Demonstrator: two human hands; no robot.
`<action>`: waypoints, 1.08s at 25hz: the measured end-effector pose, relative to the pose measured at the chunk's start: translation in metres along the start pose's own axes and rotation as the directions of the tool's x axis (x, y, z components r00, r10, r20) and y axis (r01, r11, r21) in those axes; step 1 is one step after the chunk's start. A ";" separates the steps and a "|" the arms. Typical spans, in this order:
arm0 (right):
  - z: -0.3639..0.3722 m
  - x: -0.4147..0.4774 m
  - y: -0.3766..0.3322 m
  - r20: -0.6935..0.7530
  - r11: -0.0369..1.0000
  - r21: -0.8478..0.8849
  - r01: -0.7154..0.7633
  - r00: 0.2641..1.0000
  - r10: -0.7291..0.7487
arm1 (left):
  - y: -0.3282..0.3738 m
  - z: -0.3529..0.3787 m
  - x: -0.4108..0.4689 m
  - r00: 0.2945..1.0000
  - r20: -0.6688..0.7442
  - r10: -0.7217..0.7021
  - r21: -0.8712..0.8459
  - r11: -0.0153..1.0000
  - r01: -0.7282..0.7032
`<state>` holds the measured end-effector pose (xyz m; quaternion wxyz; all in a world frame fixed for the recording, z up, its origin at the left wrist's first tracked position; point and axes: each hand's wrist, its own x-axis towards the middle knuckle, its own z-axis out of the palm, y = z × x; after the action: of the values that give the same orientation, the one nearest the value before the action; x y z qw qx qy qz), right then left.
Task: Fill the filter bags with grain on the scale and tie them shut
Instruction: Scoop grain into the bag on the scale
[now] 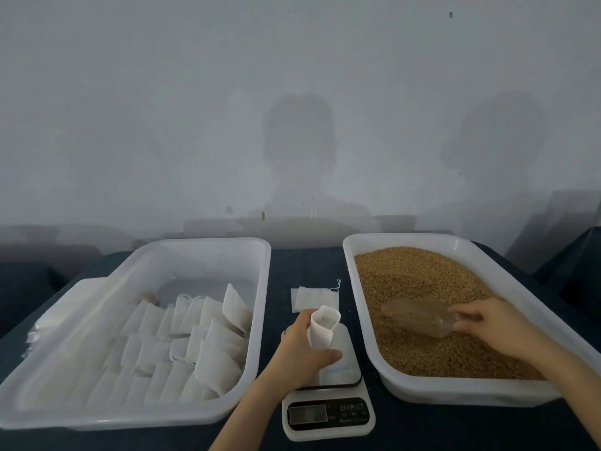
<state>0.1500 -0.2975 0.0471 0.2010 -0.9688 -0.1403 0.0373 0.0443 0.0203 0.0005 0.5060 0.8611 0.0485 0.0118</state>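
the left hand (304,348) holds an empty filter bag (322,325) open and upright over the scale (328,398), while the right hand (487,320) grips a clear scoop (419,315) lying in the grain (422,281). this looks like the scooping step; next, a loaded scoop must be tipped into the bag's narrow mouth.

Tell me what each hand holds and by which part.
The left hand holds an open filter bag around its lower half, above the scale. The right hand grips the clear scoop by its handle, lying in the grain.
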 end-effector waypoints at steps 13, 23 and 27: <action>-0.039 -0.013 -0.092 0.108 0.969 -0.027 0.246 0.964 -0.242 | 0.006 0.001 0.002 0.998 0.051 0.039 0.079 0.996 -0.043; -0.041 -0.006 -0.122 0.185 0.894 -0.282 0.349 0.934 -0.306 | 0.001 0.003 0.012 0.996 0.071 0.056 -0.001 0.998 -0.056; -0.046 -0.004 -0.136 0.196 0.892 -0.309 0.330 0.940 -0.280 | 0.004 0.005 0.014 0.994 0.094 0.057 -0.025 0.998 -0.055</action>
<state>0.1173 -0.1960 0.1433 0.0249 -0.9492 -0.3096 0.0516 0.0586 0.0157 0.0016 0.5166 0.8561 -0.0001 -0.0144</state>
